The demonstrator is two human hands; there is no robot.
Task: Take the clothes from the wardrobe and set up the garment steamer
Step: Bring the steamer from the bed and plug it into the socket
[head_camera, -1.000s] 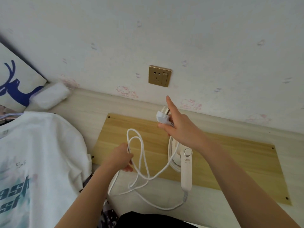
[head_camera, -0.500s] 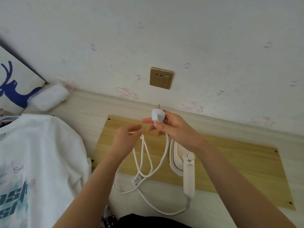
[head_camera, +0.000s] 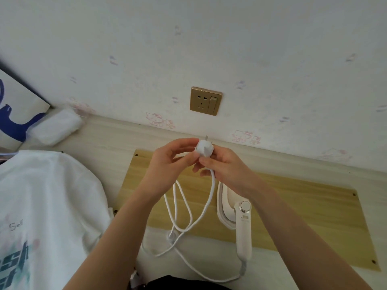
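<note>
A white power plug (head_camera: 204, 150) is held up in front of the wall, prongs pointing toward the gold wall socket (head_camera: 205, 101) above it. My right hand (head_camera: 223, 169) grips the plug and the top of its white cord (head_camera: 189, 214). My left hand (head_camera: 168, 164) pinches the plug from the left with thumb and fingers. The cord hangs in loops down to the white handheld garment steamer (head_camera: 238, 221), which lies on a light wooden board (head_camera: 297, 212). A white T-shirt (head_camera: 44, 210) with teal print lies at the left.
The board rests on a pale wooden surface (head_camera: 117, 139) against the wallpapered wall. A white wrapped packet (head_camera: 55, 128) and a panel with a blue deer (head_camera: 14, 114) sit at the far left. A dark object (head_camera: 178, 283) shows at the bottom edge.
My left hand let go of the cord loops, rose and came to the plug. My right hand lowered the plug slightly and turned it; both hands now hold it.
</note>
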